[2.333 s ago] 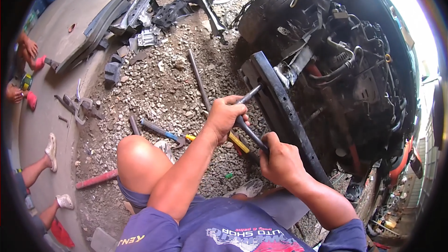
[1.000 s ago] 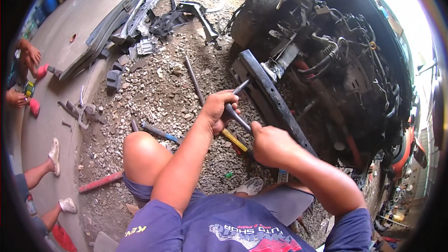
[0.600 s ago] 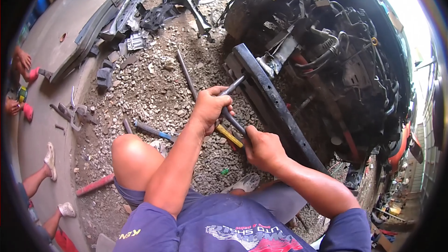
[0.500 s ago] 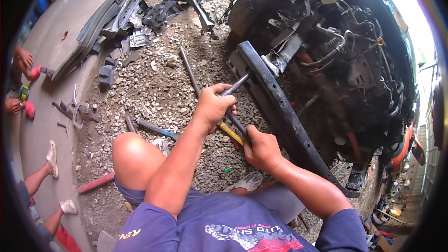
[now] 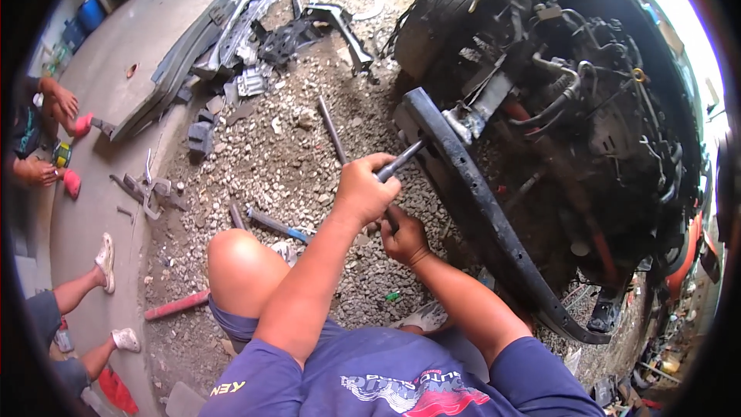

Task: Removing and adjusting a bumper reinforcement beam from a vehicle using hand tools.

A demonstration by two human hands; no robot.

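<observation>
My left hand is closed around a dark metal rod. Its far end meets the inner side of a long black bumper beam, which slants in front of the stripped car front. Just below, my right hand grips a dark handle; its other end is hidden behind my left hand. On the gravel beyond the left hand lies a brown metal pipe. A blue-handled tool lies beside my left forearm, partly covered by it.
The car's exposed engine bay and tyre fill the right. Removed body parts lie at the far left. A red bar lies by my knee. Other people sit along the concrete slab, one with hands near red footwear.
The view has shifted, so the scene sits lower and further right. My right hand has come closer beneath my left, and less of its dark handle shows. The rod still meets the beam.
</observation>
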